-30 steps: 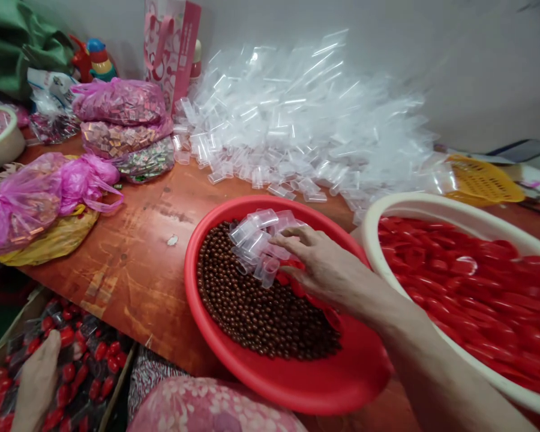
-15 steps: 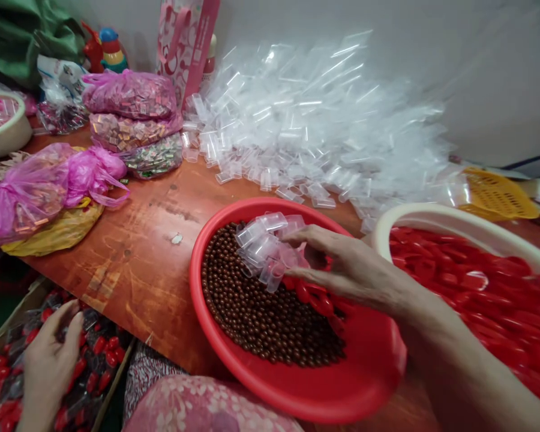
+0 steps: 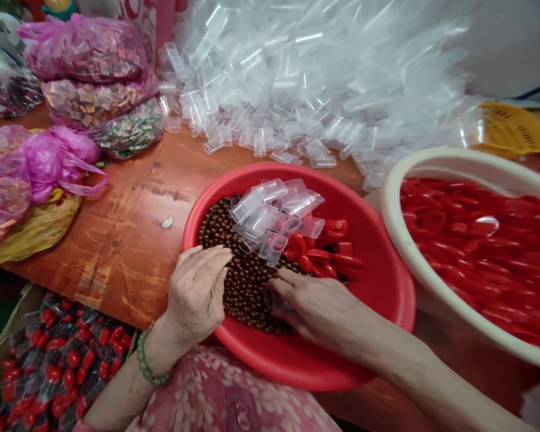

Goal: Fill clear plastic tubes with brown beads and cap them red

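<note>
My right hand (image 3: 312, 303) reaches into a red basin (image 3: 387, 282), its fingers curled round a clear plastic tube (image 3: 276, 301) that is partly hidden and pressed among small brown balls (image 3: 252, 282). Over the basin's left rim is my left hand (image 3: 198, 294), fingers drawn together and pointing at the balls. Whether anything sits in those fingers is hidden. A small heap of clear tubes (image 3: 270, 210) rests on the balls, with red plastic caps (image 3: 324, 255) beside it, just beyond my right hand.
A cream tub (image 3: 391, 222) of red plastic pieces (image 3: 468, 252) stands at right. Many loose clear tubes (image 3: 297, 90) are piled behind the basin, near a yellow basket (image 3: 515, 129). Pink bags (image 3: 90, 54) lie at left. Below the table edge, a box holds filled red-capped tubes (image 3: 58, 360).
My left hand has come up from the box to the basin. My right hand has let go of tubes and red caps in the basin, moved nearer me and taken one tube.
</note>
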Motion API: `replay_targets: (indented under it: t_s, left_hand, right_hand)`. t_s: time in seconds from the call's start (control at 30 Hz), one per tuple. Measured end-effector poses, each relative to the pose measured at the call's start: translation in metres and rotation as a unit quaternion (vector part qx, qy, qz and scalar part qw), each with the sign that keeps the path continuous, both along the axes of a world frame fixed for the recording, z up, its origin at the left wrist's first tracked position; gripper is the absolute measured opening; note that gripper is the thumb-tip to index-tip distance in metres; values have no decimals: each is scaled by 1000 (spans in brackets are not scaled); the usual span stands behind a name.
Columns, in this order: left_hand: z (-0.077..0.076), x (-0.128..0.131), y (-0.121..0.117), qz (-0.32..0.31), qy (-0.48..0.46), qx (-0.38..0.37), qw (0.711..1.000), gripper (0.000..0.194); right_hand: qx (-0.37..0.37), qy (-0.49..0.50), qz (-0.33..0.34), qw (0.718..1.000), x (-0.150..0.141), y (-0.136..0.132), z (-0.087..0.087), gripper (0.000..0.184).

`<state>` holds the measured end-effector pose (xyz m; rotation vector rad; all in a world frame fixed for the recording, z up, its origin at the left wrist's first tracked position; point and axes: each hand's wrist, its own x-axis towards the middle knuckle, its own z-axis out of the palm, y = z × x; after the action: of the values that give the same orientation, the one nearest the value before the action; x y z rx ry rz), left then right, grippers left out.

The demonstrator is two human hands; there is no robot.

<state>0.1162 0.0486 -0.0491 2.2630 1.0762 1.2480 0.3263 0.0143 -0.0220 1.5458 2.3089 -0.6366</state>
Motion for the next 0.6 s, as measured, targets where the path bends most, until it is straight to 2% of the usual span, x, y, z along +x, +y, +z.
replay_targets:
  t_s: [0.1, 0.23, 0.43, 0.6]
  left_hand:
    - [-2, -1, 1, -4, 14, -2, 1000, 23]
    - [-1, -1, 1, -10, 33, -10, 999, 27]
    - [-1, 0, 1, -12, 89, -14, 996, 30]
    - [-1, 0, 1, -16, 105, -27, 994, 36]
  right_hand:
    - [-16, -78, 1, 997, -15, 1, -7, 27]
    - [-28, -42, 5, 999, -39, 10, -18, 31]
    - [-41, 109, -27, 993, -54, 29, -41, 31]
    - [-53, 276, -43, 959, -46, 41, -45, 37]
